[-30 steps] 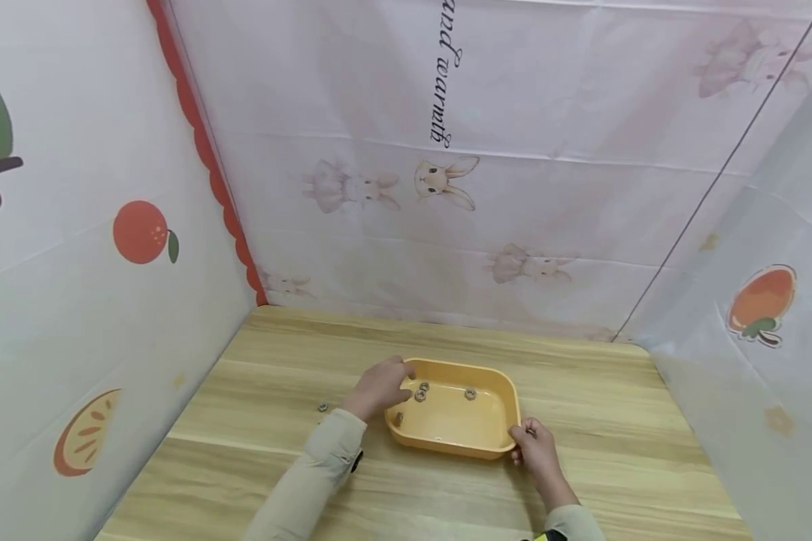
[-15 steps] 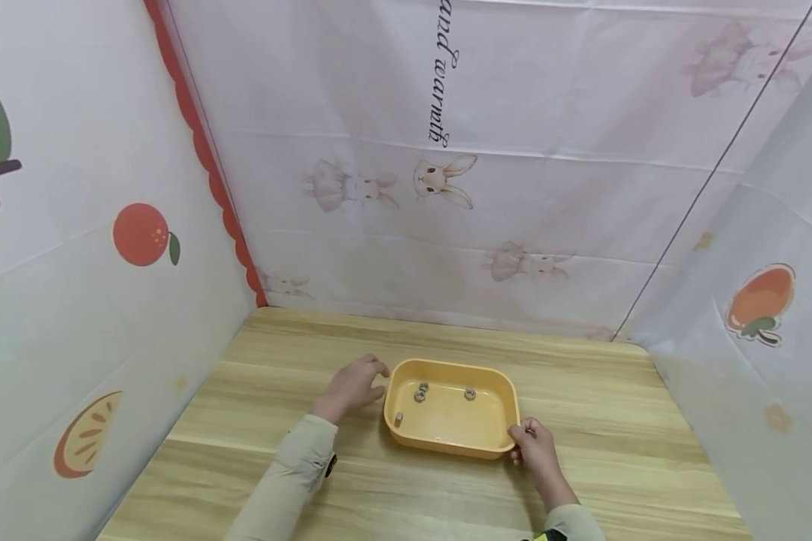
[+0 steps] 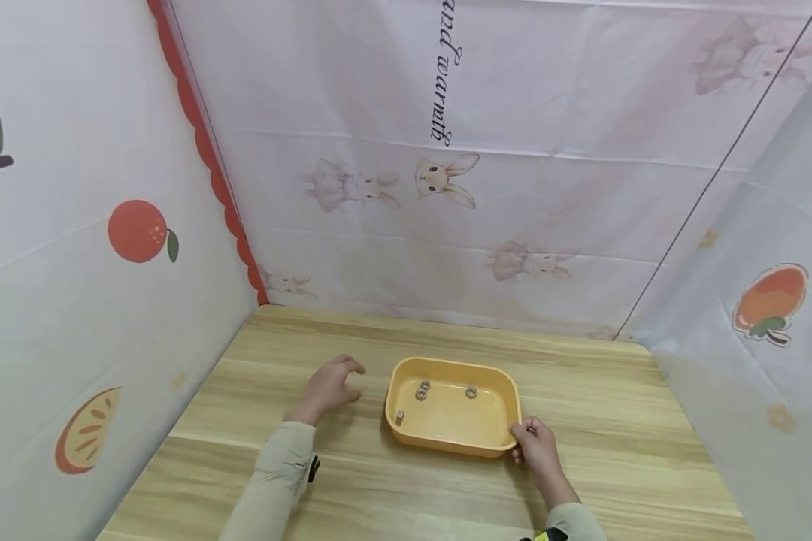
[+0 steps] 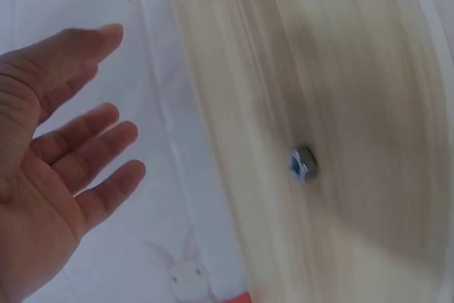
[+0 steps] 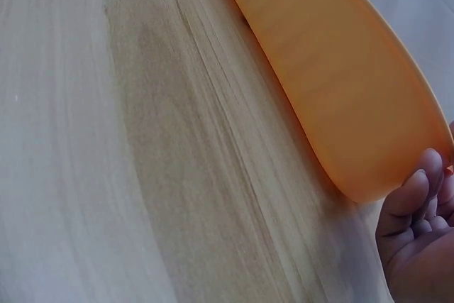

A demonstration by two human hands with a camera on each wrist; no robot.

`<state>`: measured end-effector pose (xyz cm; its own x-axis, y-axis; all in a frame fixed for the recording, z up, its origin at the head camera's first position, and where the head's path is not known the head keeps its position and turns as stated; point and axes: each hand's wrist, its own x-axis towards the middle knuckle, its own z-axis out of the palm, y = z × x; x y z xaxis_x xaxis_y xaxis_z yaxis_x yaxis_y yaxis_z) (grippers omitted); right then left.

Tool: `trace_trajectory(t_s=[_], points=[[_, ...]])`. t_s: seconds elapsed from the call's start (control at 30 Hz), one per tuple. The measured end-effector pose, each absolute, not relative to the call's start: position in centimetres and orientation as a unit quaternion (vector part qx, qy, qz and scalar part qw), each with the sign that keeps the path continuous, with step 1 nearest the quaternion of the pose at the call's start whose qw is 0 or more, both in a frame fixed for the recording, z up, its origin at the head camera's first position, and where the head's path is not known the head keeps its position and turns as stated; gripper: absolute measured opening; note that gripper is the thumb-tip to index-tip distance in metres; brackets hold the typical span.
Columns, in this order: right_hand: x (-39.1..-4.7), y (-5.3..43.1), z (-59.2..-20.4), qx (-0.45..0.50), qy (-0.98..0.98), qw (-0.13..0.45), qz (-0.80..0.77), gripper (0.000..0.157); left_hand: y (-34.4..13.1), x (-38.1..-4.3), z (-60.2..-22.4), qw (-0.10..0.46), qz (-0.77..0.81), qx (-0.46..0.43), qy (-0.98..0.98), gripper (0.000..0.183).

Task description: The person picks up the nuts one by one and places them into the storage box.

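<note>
My right hand [image 3: 536,447] pinches the near right corner of a yellow plastic tray [image 3: 455,422]; the right wrist view shows thumb and fingers at the end of the tray's wall [image 5: 340,83]. Inside lie several metal hex nuts: a touching pair [image 3: 422,393] at the left, one nut [image 3: 471,392] towards the right, and one nut standing on edge [image 3: 400,416] near the left wall. Left of the tray, my left hand [image 3: 326,387] hangs over the table with fingers spread and holds nothing. A loose nut [image 4: 303,163] lies on the table in the left wrist view; in the head view the left hand hides it.
The wood-grain table [image 3: 622,451] is enclosed by a white cloth wall [image 3: 379,90] with rabbit prints at the back. Fruit-printed cloth [image 3: 34,323] stands on the left side, and another printed cloth [image 3: 751,421] on the right.
My left hand has come out from over the tray's left end and moved left, covering the loose nut in the head view. The right hand and tray stay in place.
</note>
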<state>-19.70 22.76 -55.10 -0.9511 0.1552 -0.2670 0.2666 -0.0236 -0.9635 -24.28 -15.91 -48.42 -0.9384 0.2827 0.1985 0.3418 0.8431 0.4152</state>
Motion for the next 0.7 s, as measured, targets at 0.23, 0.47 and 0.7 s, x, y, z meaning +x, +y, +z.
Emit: trace_trajectory(t_s=[0.23, 0.47, 0.7], points=[[-19.6, 22.7, -54.9, 0.151, 0.695, 0.041, -0.702, 0.023, -18.0, -23.8, -49.1, 0.054, -0.308, -0.147, -0.939, 0.037], [-19.7, 22.7, -54.8, 0.151, 0.692, 0.038, -0.704, 0.022, -19.5, -23.4, -50.4, -0.003, -0.392, -0.118, -0.912, 0.044], [-19.6, 22.8, -54.8, 0.149, 0.694, 0.040, -0.703, 0.021, -20.7, -22.8, -51.5, -0.044, -0.433, -0.082, -0.897, 0.052]])
